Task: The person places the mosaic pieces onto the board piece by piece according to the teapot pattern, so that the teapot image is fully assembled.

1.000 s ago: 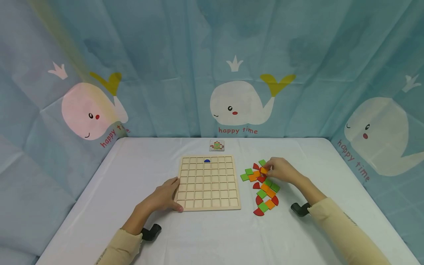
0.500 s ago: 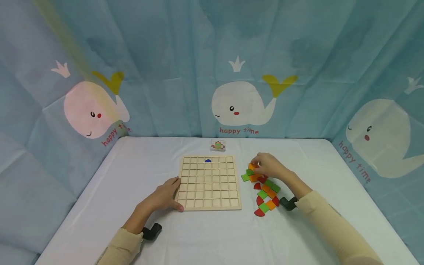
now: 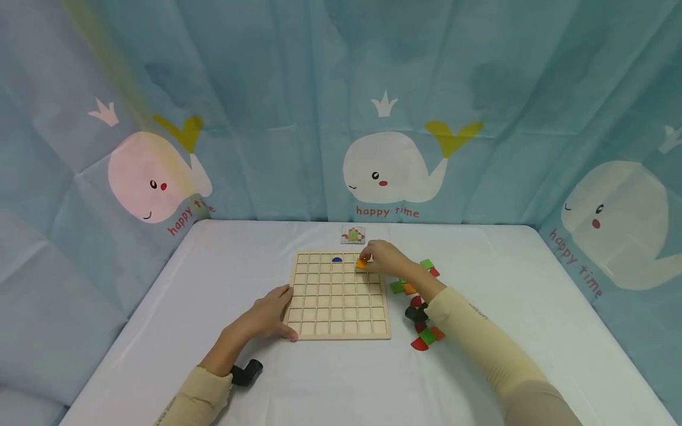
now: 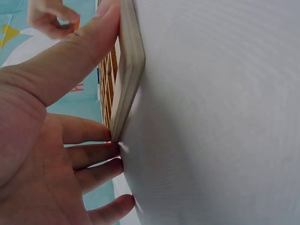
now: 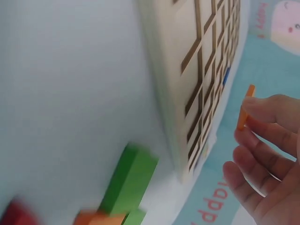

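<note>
A square wooden grid board (image 3: 338, 301) lies on the table, with one blue half-round piece (image 3: 337, 259) in its far row. My left hand (image 3: 264, 315) rests at the board's near left corner, thumb on the front edge and fairly straight fingertips touching the left side. Between thumb and fingers, my right hand (image 3: 388, 260) pinches an orange square tile (image 5: 246, 108). That tile is over the far right part of the board; the right wrist view shows it on edge, raised above the surface.
Right of the board lie loose green, orange and red tiles, including a green square (image 3: 428, 336) and a red quarter-round (image 3: 420, 344); my right forearm hides some. A small printed card (image 3: 353, 235) lies behind the board. A whale-print curtain (image 3: 266, 171) hangs behind the table.
My right hand has moved left from the loose tiles to above the board, carrying the orange tile. Some tiles at the pile's far end have shifted. My left hand has stayed in place.
</note>
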`<state>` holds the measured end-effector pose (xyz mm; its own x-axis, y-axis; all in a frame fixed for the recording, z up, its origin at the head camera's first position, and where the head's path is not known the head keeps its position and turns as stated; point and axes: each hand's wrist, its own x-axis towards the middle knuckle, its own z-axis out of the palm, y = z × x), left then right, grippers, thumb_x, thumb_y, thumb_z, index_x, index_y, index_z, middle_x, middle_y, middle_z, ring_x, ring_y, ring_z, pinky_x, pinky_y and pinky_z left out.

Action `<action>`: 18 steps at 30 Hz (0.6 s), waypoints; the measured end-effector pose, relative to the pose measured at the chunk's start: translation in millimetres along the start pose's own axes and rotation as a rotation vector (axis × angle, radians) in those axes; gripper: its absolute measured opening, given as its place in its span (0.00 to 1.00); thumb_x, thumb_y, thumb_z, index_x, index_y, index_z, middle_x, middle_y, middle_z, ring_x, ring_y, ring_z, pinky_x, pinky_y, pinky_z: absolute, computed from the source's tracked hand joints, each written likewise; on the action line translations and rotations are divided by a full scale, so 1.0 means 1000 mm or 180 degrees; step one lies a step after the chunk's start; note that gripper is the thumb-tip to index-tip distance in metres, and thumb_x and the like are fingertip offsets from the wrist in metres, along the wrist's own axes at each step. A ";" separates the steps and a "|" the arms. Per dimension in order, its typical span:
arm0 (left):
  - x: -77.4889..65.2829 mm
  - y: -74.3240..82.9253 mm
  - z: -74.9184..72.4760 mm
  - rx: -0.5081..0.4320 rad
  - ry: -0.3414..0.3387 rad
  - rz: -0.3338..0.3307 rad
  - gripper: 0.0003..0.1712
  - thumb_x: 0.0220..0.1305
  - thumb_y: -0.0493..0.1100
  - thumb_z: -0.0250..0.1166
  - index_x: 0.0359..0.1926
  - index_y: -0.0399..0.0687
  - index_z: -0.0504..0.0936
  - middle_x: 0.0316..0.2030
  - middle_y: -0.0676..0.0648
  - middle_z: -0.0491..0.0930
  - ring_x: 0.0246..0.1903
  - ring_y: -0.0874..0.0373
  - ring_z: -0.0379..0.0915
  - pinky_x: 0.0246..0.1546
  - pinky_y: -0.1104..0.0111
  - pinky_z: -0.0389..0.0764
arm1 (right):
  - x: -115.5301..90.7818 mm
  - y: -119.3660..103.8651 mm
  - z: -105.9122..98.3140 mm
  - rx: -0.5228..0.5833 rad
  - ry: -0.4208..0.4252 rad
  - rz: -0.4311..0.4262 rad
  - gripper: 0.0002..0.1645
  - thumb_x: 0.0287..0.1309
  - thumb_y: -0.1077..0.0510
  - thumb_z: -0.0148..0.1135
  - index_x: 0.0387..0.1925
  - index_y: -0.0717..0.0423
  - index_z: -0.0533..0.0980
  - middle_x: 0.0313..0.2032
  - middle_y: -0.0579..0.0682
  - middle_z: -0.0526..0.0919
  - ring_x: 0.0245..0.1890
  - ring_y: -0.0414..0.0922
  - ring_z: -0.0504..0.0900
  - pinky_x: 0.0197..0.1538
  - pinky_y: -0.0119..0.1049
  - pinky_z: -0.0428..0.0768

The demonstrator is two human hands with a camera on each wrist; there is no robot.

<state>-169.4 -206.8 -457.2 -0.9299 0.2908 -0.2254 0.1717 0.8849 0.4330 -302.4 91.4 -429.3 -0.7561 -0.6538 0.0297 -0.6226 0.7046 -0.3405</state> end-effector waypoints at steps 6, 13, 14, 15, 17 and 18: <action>0.000 0.000 0.000 0.0020 0.0008 0.0008 0.64 0.39 0.54 0.80 0.72 0.30 0.57 0.72 0.31 0.54 0.71 0.33 0.51 0.66 0.39 0.61 | 0.018 -0.011 0.008 -0.0041 -0.0018 -0.0082 0.13 0.56 0.61 0.68 0.44 0.61 0.84 0.40 0.54 0.86 0.41 0.47 0.82 0.49 0.40 0.81; 0.001 0.000 0.000 0.0056 -0.0004 0.0016 0.65 0.40 0.55 0.80 0.72 0.30 0.56 0.73 0.31 0.54 0.72 0.34 0.51 0.66 0.38 0.60 | 0.034 -0.018 0.019 -0.0065 -0.0129 -0.0032 0.16 0.57 0.57 0.68 0.46 0.60 0.84 0.42 0.53 0.85 0.42 0.46 0.80 0.51 0.40 0.80; 0.002 0.000 0.000 0.0044 0.0000 0.0010 0.65 0.40 0.54 0.80 0.72 0.30 0.56 0.73 0.31 0.54 0.72 0.33 0.51 0.66 0.38 0.60 | 0.035 -0.019 0.021 -0.0061 -0.0138 -0.0038 0.15 0.57 0.58 0.68 0.46 0.60 0.84 0.42 0.53 0.84 0.42 0.46 0.80 0.50 0.40 0.80; 0.002 0.000 0.000 0.0040 0.0003 0.0008 0.65 0.39 0.54 0.80 0.72 0.30 0.56 0.73 0.31 0.54 0.72 0.33 0.51 0.66 0.38 0.60 | 0.037 -0.020 0.022 -0.0051 -0.0143 -0.0047 0.15 0.57 0.58 0.68 0.45 0.61 0.84 0.41 0.53 0.84 0.42 0.47 0.79 0.49 0.40 0.80; 0.001 0.000 0.000 0.0028 -0.0002 -0.0004 0.65 0.40 0.54 0.80 0.72 0.30 0.56 0.73 0.30 0.54 0.72 0.33 0.51 0.66 0.38 0.59 | 0.040 -0.023 0.024 -0.0059 -0.0168 -0.0066 0.15 0.57 0.59 0.67 0.45 0.61 0.84 0.41 0.53 0.83 0.41 0.46 0.79 0.48 0.40 0.80; 0.001 0.000 0.000 0.0023 -0.0005 -0.0013 0.65 0.40 0.54 0.80 0.72 0.30 0.56 0.73 0.30 0.54 0.72 0.33 0.51 0.66 0.38 0.59 | 0.041 -0.024 0.025 -0.0066 -0.0187 -0.0070 0.15 0.57 0.60 0.67 0.45 0.61 0.84 0.41 0.53 0.82 0.41 0.47 0.78 0.48 0.40 0.80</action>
<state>-170.5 -206.1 -457.4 -0.9301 0.2876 -0.2285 0.1702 0.8886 0.4259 -313.2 41.1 -443.1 -0.7295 -0.6837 -0.0186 -0.6434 0.6951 -0.3207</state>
